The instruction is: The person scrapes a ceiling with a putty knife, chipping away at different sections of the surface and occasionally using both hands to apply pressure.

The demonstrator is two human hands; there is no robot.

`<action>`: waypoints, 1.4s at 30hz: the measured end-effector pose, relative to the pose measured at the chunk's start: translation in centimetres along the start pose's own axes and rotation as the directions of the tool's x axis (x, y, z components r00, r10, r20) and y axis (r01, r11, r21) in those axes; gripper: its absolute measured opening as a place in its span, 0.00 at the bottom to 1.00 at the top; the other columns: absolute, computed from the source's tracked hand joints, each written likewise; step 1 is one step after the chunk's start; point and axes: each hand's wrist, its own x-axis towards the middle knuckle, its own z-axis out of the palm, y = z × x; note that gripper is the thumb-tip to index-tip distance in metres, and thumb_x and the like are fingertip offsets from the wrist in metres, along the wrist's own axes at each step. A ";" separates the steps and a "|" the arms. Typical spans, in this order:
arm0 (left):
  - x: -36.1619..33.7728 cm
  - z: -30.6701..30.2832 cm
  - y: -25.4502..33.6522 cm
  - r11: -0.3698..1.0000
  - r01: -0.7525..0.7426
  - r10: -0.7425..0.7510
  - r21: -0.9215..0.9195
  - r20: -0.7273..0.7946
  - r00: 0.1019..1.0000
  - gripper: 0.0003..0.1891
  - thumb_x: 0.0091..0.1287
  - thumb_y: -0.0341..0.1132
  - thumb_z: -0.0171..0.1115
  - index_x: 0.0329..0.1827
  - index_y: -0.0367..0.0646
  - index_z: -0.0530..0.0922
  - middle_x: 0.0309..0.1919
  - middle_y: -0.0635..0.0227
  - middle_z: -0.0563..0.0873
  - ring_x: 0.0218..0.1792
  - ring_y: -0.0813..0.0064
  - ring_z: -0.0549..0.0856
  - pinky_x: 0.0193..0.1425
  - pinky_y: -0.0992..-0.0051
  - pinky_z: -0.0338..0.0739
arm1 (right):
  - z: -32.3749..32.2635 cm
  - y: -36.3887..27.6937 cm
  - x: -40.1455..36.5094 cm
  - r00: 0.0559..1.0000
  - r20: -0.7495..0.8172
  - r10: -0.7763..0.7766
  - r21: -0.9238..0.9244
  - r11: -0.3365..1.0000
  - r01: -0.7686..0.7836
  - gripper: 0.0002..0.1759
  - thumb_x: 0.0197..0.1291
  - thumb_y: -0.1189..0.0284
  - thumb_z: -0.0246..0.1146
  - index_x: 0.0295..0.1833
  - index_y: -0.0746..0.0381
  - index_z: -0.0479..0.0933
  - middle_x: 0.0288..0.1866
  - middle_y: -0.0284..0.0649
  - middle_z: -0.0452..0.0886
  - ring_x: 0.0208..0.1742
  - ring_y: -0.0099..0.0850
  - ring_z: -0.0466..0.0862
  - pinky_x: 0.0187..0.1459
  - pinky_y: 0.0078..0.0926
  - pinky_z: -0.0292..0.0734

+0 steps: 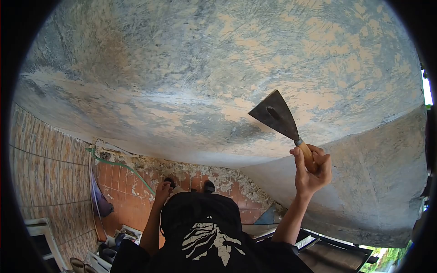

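My right hand (314, 170) is raised in front of the wall, its fingers wrapped round the wooden handle of a paint scraper (283, 122). The scraper's wide dark metal blade points up and to the left and has an oval slot in it. Behind the blade, the wall (191, 59) is patchy, with grey-blue areas and scraped beige spots. Low beside my body hangs my left hand (162, 191), its fingers loosely bent and apart, with nothing visible in them.
Paint flakes (223, 175) litter the reddish tiled floor (123, 191) along the wall's foot. A green hose (123, 166) crosses the floor at left, near a stone-patterned wall (50, 168). Shoes on a rack (98, 259) stand at lower left. A dark-framed piece (337, 257) lies at lower right.
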 end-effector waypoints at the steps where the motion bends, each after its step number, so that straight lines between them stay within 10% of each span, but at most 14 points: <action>1: 0.0 0.1 0.1 1.000 -0.008 0.008 -0.002 0.007 1.000 0.12 0.70 0.35 0.52 0.51 0.41 0.75 0.32 0.65 0.83 0.30 0.78 0.82 0.30 0.77 0.76 | -0.1 -0.4 0.0 1.000 0.010 -0.005 -0.101 0.995 0.006 0.19 0.46 0.78 0.74 0.28 0.62 0.66 0.27 0.45 0.83 0.25 0.22 0.82 0.28 0.14 0.73; 7: 1.1 0.3 -1.6 0.997 -0.053 0.051 0.051 0.035 0.998 0.12 0.71 0.37 0.51 0.52 0.42 0.75 0.33 0.63 0.82 0.32 0.73 0.84 0.33 0.73 0.80 | -0.3 -4.2 3.3 0.882 0.444 0.157 -0.407 0.912 0.042 0.09 0.51 0.79 0.66 0.33 0.67 0.71 0.22 0.42 0.78 0.17 0.20 0.74 0.22 0.20 0.67; 10: 1.2 0.4 -2.0 0.998 -0.051 0.049 0.026 0.051 0.998 0.12 0.70 0.36 0.51 0.52 0.41 0.74 0.33 0.62 0.82 0.32 0.72 0.84 0.35 0.72 0.81 | 0.0 -3.7 4.1 0.847 0.506 0.162 -0.257 0.966 -0.032 0.06 0.53 0.79 0.62 0.37 0.67 0.72 0.22 0.41 0.77 0.16 0.21 0.70 0.21 0.22 0.64; 16: 0.9 0.4 -2.0 0.999 -0.053 0.053 0.010 0.031 0.998 0.13 0.70 0.35 0.51 0.52 0.39 0.74 0.34 0.61 0.82 0.34 0.71 0.84 0.37 0.72 0.82 | 1.4 -3.0 5.0 0.844 0.441 0.304 -0.039 0.947 -0.320 0.06 0.58 0.77 0.61 0.36 0.68 0.72 0.21 0.38 0.73 0.17 0.19 0.65 0.20 0.22 0.61; 31: 1.6 -1.2 -2.2 0.997 -0.066 0.065 0.039 0.041 0.997 0.12 0.69 0.33 0.51 0.50 0.36 0.74 0.32 0.60 0.82 0.33 0.71 0.84 0.40 0.72 0.82 | 3.7 -2.5 4.0 0.910 0.264 0.320 -0.058 0.947 -0.316 0.16 0.61 0.68 0.65 0.26 0.66 0.71 0.14 0.32 0.72 0.18 0.13 0.60 0.19 0.14 0.55; 42: 2.1 -1.0 -2.0 0.997 -0.057 0.054 0.052 0.055 0.997 0.11 0.69 0.32 0.52 0.50 0.37 0.75 0.33 0.59 0.83 0.35 0.71 0.84 0.41 0.72 0.80 | 4.4 -2.0 3.9 0.916 0.243 0.320 0.000 0.944 -0.330 0.09 0.60 0.70 0.65 0.36 0.67 0.78 0.16 0.29 0.71 0.21 0.12 0.62 0.21 0.13 0.56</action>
